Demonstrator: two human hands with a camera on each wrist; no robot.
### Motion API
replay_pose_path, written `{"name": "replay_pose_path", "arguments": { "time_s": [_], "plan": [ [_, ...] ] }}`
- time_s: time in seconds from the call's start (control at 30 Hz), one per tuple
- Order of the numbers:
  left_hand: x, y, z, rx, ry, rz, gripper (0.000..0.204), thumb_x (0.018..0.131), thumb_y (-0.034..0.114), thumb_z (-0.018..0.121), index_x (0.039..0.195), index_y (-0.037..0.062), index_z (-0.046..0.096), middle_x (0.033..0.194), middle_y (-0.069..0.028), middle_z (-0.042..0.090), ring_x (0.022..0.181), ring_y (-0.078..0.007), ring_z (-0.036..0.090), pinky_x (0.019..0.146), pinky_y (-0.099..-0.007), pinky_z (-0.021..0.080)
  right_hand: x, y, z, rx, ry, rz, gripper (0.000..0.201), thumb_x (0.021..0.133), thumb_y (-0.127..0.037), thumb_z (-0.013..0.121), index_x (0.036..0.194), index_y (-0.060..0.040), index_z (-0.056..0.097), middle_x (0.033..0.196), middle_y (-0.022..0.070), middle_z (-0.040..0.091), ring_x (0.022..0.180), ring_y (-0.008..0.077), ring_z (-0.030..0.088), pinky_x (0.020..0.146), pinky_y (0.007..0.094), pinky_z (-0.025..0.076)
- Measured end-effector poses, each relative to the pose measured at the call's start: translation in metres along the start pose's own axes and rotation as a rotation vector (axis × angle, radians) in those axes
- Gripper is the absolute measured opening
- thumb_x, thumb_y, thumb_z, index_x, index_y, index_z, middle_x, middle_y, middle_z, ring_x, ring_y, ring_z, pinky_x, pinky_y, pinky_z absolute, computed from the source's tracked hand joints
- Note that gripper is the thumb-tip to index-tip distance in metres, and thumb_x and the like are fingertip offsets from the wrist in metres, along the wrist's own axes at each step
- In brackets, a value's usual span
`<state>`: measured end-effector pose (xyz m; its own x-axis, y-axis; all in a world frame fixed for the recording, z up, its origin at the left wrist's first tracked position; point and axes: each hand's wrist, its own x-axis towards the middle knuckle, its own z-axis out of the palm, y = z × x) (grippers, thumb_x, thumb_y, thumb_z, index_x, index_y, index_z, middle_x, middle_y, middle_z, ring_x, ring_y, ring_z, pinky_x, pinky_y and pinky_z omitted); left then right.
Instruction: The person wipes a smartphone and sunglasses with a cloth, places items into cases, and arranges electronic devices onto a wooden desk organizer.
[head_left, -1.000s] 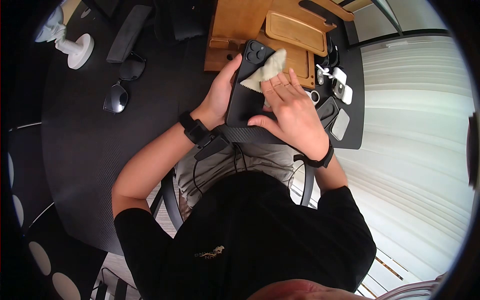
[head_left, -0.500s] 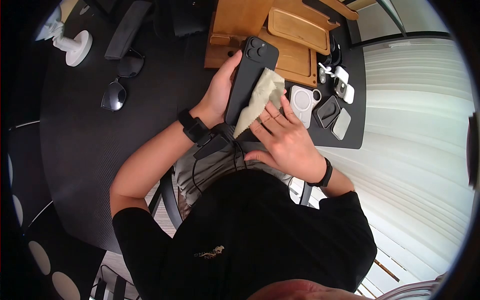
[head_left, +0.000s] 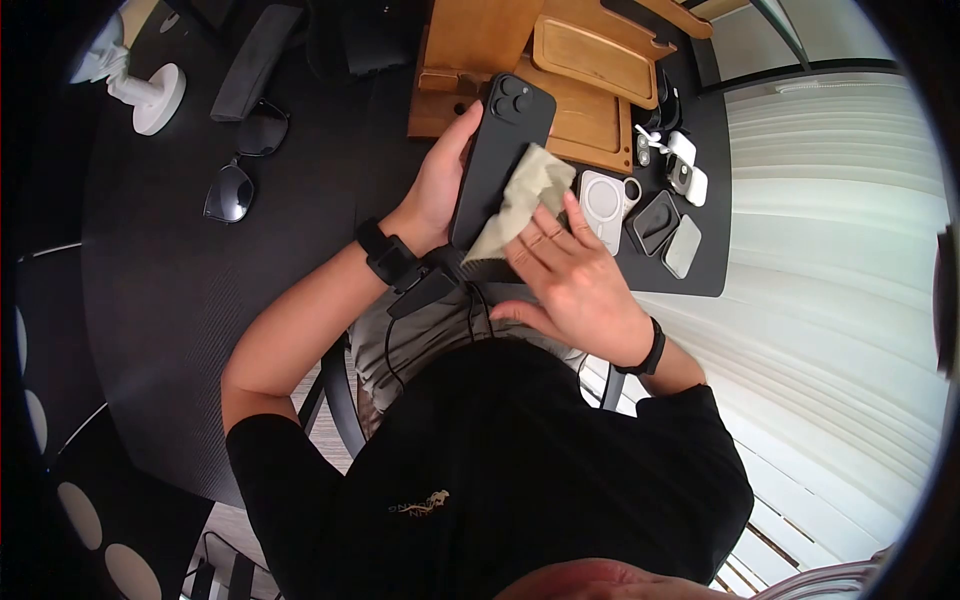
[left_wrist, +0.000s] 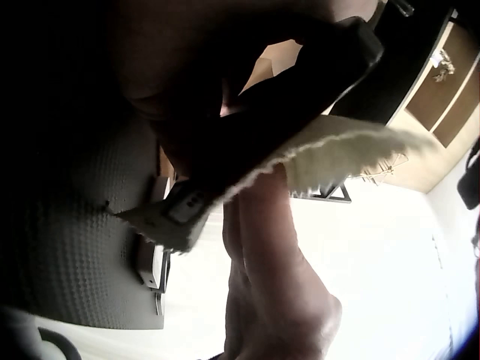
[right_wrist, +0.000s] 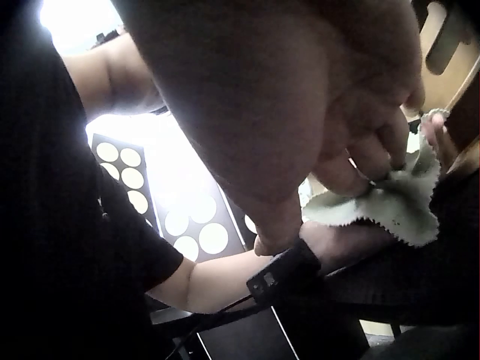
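Note:
In the head view my left hand [head_left: 437,195] grips a black smartphone [head_left: 487,170] along its left side, the back with the camera lenses facing up. My right hand [head_left: 583,285] lies over the phone's lower right part, fingers extended and thumb apart. Under those fingertips is a pale cloth [head_left: 525,195] with zigzag edges, draped across the phone's right edge. From the left wrist the cloth [left_wrist: 330,150] shows along the phone's dark edge, with right-hand fingers pressed up to it. The right wrist view shows the cloth [right_wrist: 390,206] bunched at the fingertips.
A wooden desk organizer [head_left: 590,130] stands behind the phone. To the right lie a white round-faced charger [head_left: 602,203], an opened dark case [head_left: 655,222], its grey lid [head_left: 682,247] and white earbuds [head_left: 645,140]. Sunglasses [head_left: 232,190] and a dark case [head_left: 257,62] sit at left.
My right hand has drawn the cloth from near the camera lenses down to the phone's lower right edge, then barely shifted in the last half second. The left hand keeps holding the phone.

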<state>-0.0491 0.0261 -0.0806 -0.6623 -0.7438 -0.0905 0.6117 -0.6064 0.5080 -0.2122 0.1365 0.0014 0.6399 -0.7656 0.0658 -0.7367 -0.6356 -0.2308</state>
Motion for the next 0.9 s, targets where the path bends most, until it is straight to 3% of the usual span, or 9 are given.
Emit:
{"name": "replay_pose_path", "arguments": {
  "time_s": [0.17,0.2,0.27,0.37,0.63,0.73,0.8,0.83,0.9],
  "plan": [
    [0.000,-0.009,0.010,0.195,-0.044,-0.092,0.062,0.109,0.051,0.037,0.144,0.0007,0.049,0.137,-0.0114,0.060,0.120,-0.0185,0.062,0.106,-0.0317,0.048,0.003,0.018,-0.003,-0.090,-0.008,0.125,0.079,0.078,-0.051,0.077,0.127,0.0097,0.058,0.127,0.0280,0.061,0.130,0.0419,0.053,0.119,0.0577,0.028],
    [0.001,-0.011,0.013,0.387,-0.044,-0.035,0.060,0.108,0.051,0.039,0.136,0.0002,0.056,0.127,-0.0098,0.065,0.107,-0.0149,0.066,0.094,-0.0290,0.053,0.004,0.023,-0.003,-0.095,0.005,0.156,0.082,0.079,-0.051,0.077,0.128,0.0113,0.056,0.127,0.0296,0.061,0.129,0.0423,0.054,0.119,0.0579,0.028],
    [-0.003,-0.004,0.014,0.500,-0.124,-0.169,0.060,0.108,0.052,0.039,0.127,-0.0011,0.061,0.109,-0.0063,0.067,0.089,-0.0112,0.066,0.078,-0.0255,0.055,0.004,0.032,-0.003,-0.050,0.025,0.167,0.086,0.081,-0.053,0.075,0.130,0.0137,0.054,0.127,0.0332,0.060,0.126,0.0460,0.055,0.118,0.0576,0.029],
    [-0.004,-0.001,0.025,0.747,-0.068,-0.113,0.060,0.107,0.053,0.042,0.119,-0.0024,0.062,0.092,-0.0036,0.065,0.074,-0.0094,0.063,0.067,-0.0236,0.053,0.000,0.048,0.003,0.083,0.080,0.210,0.087,0.085,-0.056,0.070,0.132,0.0136,0.051,0.123,0.0357,0.059,0.120,0.0523,0.055,0.117,0.0559,0.033],
    [-0.016,0.057,0.060,1.396,-0.087,-0.103,0.054,0.099,0.049,0.062,0.111,-0.0034,0.065,0.080,-0.0052,0.063,0.062,-0.0093,0.055,0.062,-0.0270,0.049,-0.001,0.056,0.004,0.151,-0.021,0.148,0.077,0.090,-0.056,0.065,0.122,0.0128,0.059,0.119,0.0333,0.062,0.118,0.0491,0.057,0.116,0.0545,0.035],
    [-0.022,0.070,0.062,1.431,-0.009,0.453,0.056,0.086,0.042,0.079,0.118,-0.0005,0.063,0.095,-0.0102,0.070,0.075,-0.0165,0.066,0.072,-0.0305,0.053,0.003,0.055,-0.006,0.065,0.094,0.067,0.064,0.091,-0.049,0.068,0.116,0.0093,0.064,0.114,0.0299,0.066,0.111,0.0471,0.061,0.110,0.0505,0.043],
    [-0.026,0.080,0.061,1.582,0.055,0.602,0.061,0.081,0.042,0.082,0.122,0.0011,0.062,0.098,-0.0124,0.071,0.082,-0.0223,0.070,0.075,-0.0325,0.055,0.009,0.053,-0.026,0.297,0.173,0.250,0.054,0.091,-0.041,0.071,0.116,0.0060,0.066,0.107,0.0267,0.069,0.101,0.0460,0.065,0.098,0.0465,0.051],
    [-0.026,0.084,0.062,1.730,0.124,0.755,0.068,0.076,0.042,0.086,0.125,0.0027,0.061,0.101,-0.0146,0.072,0.089,-0.0281,0.073,0.078,-0.0345,0.057,0.011,0.058,-0.030,0.305,0.263,0.241,0.045,0.092,-0.033,0.072,0.117,0.0042,0.067,0.099,0.0197,0.073,0.089,0.0354,0.070,0.084,0.0392,0.055],
    [-0.031,0.086,0.069,1.808,0.156,0.793,0.073,0.073,0.043,0.087,0.127,0.0034,0.059,0.104,-0.0172,0.072,0.091,-0.0330,0.073,0.079,-0.0371,0.058,0.017,0.059,-0.040,0.490,0.335,0.255,0.044,0.093,-0.033,0.072,0.117,0.0043,0.067,0.097,0.0166,0.074,0.087,0.0287,0.070,0.082,0.0369,0.054]
  ]
}}
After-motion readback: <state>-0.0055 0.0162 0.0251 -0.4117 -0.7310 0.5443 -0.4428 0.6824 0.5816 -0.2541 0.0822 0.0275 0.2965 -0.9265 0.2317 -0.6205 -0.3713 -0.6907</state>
